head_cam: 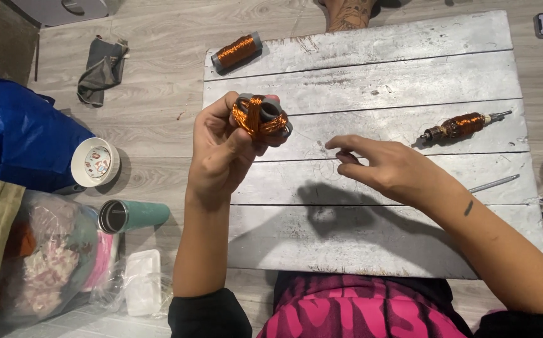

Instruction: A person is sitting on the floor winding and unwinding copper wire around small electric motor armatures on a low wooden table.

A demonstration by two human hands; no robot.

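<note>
Left hand point(221, 150) clamps wound copper coil point(260, 117) firmly; keep it steady. Right hand point(387, 168), at its 4 o'clock, empty, fingers pinched: draw wire taut, avoid kinks.

Pale wood-grain floor point(159, 69) under a worn grey board of 5 planks point(371, 81), lit from above.

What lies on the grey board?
On the board: a copper spool, a wound rotor and a thin rod. Whatever the right hand covers stays hidden.
</note>
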